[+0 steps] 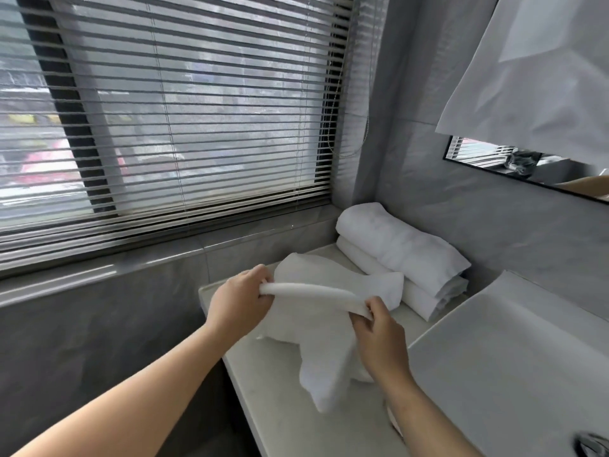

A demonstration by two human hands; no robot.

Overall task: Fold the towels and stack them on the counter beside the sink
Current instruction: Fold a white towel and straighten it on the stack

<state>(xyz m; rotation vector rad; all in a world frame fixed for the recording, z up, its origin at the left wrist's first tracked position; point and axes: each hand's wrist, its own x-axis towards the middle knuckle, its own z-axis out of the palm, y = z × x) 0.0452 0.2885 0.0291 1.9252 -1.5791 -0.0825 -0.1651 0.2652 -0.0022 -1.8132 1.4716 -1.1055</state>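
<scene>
A loose white towel [326,334] hangs crumpled above the pale counter [280,407]. My left hand [239,300] pinches one end of its thick top edge, and my right hand [379,334] pinches the other end. The edge stretches between them. The towel's lower part drapes down onto the counter. Behind it, against the grey wall, two folded white towels [405,255] lie stacked one on the other.
The white sink basin [514,357] lies to the right of the counter, with a chrome tap [593,443] at the bottom right corner. A window with slatted blinds [164,127] fills the left. A mirror [527,166] and a hanging white cloth [534,67] are at the upper right.
</scene>
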